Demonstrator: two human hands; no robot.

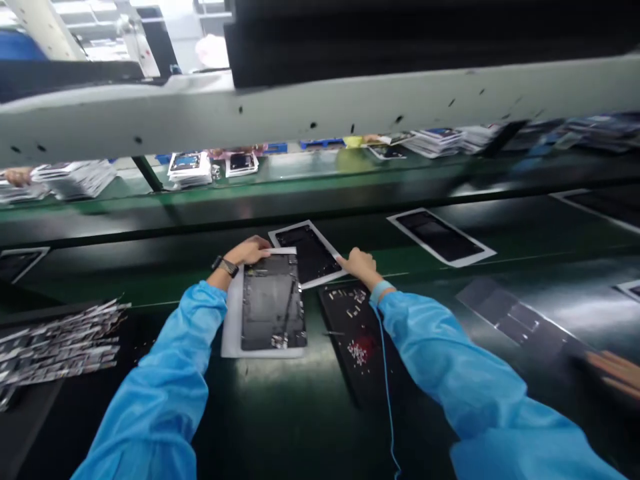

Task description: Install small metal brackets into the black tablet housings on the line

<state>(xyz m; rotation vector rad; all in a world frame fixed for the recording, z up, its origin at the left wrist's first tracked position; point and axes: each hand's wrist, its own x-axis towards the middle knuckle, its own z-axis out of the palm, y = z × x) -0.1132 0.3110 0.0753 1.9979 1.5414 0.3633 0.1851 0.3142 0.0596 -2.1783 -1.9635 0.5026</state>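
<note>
1. Screw tray (350, 333) sits on tabletop (280, 413) btw the sleeves, just right of near unit (273, 303).
2. Near unit lies open on white backing, straight ahead. Left hand (249, 253) curls over its top edge, fingers closed on it.
3. Right hand (357, 267) rests on corner of far unit (310, 253); can't tell if it grips.
4. Best, I'd judge: hold both units flat, slide w/o tilting, sleeves clear of the screws.
5. Belt (150, 220) runs behind.

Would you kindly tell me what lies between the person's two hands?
In the head view, a white-framed dark panel lies slanted between the left hand and the right hand, with the top edge of the open device just below it.
</note>
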